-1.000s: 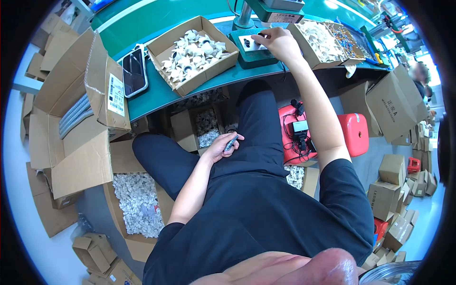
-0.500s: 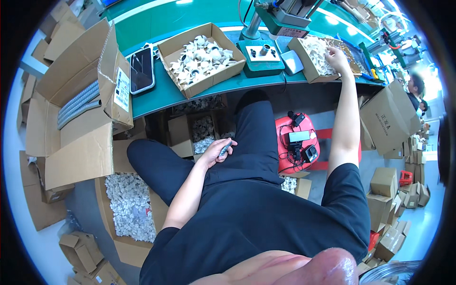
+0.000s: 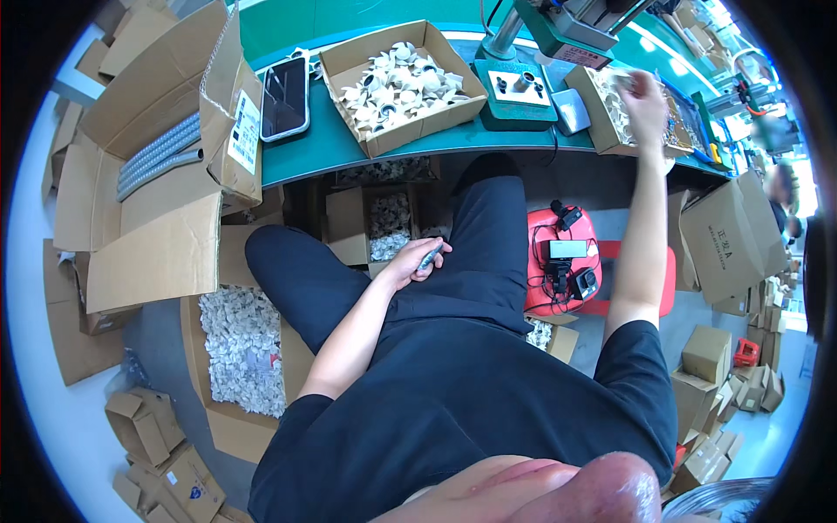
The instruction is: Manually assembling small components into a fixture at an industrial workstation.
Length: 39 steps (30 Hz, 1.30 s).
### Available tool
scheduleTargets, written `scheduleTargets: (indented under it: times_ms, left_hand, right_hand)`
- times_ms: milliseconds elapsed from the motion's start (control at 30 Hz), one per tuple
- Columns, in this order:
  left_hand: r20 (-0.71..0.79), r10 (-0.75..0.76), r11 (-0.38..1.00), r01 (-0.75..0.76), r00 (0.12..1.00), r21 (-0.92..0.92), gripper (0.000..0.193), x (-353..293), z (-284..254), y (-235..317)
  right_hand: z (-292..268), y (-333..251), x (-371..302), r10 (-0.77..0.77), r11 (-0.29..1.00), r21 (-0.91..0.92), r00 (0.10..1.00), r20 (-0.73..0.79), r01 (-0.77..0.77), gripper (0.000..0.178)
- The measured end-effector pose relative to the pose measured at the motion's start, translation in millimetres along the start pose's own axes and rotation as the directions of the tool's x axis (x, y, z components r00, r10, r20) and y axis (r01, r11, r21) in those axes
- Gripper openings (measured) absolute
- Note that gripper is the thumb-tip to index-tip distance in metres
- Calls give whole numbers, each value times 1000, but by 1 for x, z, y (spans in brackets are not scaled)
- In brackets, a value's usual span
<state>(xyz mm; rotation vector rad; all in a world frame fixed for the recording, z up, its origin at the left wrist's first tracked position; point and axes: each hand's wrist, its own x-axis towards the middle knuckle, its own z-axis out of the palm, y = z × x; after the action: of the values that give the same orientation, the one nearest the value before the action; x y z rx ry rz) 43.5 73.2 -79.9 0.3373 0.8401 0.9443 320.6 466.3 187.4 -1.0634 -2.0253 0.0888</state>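
My left hand (image 3: 410,264) rests on my lap, its fingers closed round a small dark oblong object (image 3: 431,255) whose kind I cannot make out. At the far right of the green bench, my right hand (image 3: 643,103) is raised over a shallow cardboard box (image 3: 600,109) of white plastic pieces. Motion smears its fingers, and a pale spot beside them could be a piece in the hand or one lying behind. A bigger cardboard tray (image 3: 384,144) of white bladed plastic parts (image 3: 405,83) stands left of the green press base (image 3: 516,113).
Between press and right box lies a small silvery square device (image 3: 571,112). A phone (image 3: 285,98) lies at the bench's left, beside an open carton (image 3: 157,240) holding grey tubes (image 3: 161,157). Cameras and cables cover a red stool (image 3: 545,228). Cartons of white parts (image 3: 240,349) stand on the floor.
My right hand has lifted a little out of the right box and is now blurred by motion. The whole view has shifted slightly. My left hand keeps its hold in my lap.
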Motion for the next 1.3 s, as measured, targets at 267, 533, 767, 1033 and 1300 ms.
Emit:
scheduleTargets:
  times_ms: [267,533,767,1033,1300]
  left_hand:
    - [12,0,988,2,1000,-155,37,3,0,-5]
    - [-3,82,924,-77,997,-375,38,6,-14,-4]
    - [-36,78,924,-86,996,-373,38,4,-17,-8]
    - [-29,63,926,-69,998,-371,37,10,-19,-4]
    - [-80,51,932,-76,995,-354,36,10,-16,-4]
  right_hand:
    - [77,-112,-43,-203,978,-45,978,34,205,33]
    - [85,-117,-53,-251,967,49,968,11,250,34]
    - [83,-118,-57,-388,917,88,921,-27,389,33]
    - [84,-112,-54,-591,806,-42,807,-4,590,32]
    - [73,-114,-58,-482,876,-13,876,-1,481,32]
